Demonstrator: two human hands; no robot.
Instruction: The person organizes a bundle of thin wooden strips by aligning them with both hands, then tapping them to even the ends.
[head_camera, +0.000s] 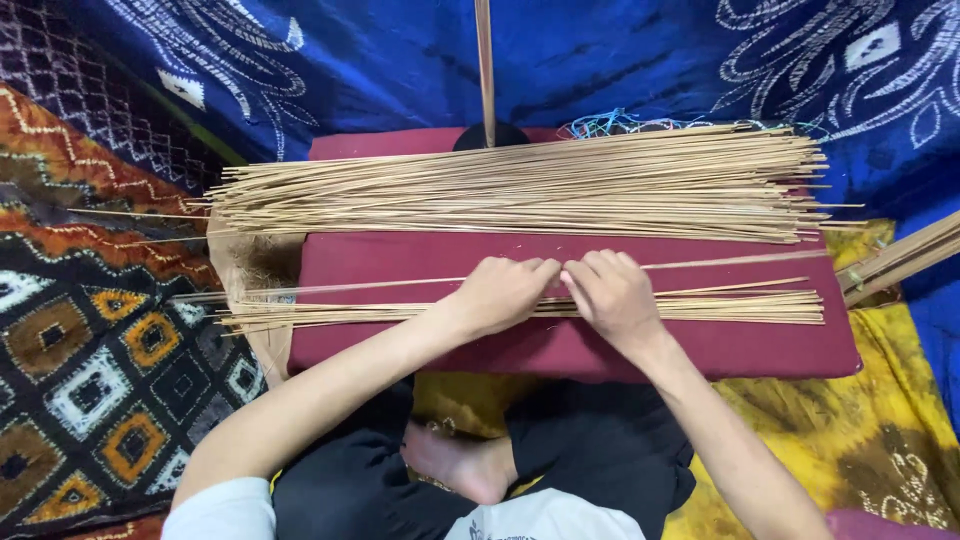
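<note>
Both hands are down on the maroon cushion (700, 350), working side by side at its middle. The left hand (503, 292) and the right hand (612, 292) are curled over, fingertips pinching a single thin stick (730, 264) that runs lengthwise across the cushion, just above the small bundle of sticks (760, 306) lying under the wrists. That near bundle is slim, only a modest share of the stock. The big pile of sticks (520, 190) sits well apart at the far edge of the cushion, thick and fanned at both ends, so by the look of it most of the material is yet to be handled. An upright wooden rod (486, 70) stands behind the pile, with a tangle of teal thread (610, 124) beside it, untouched.
</note>
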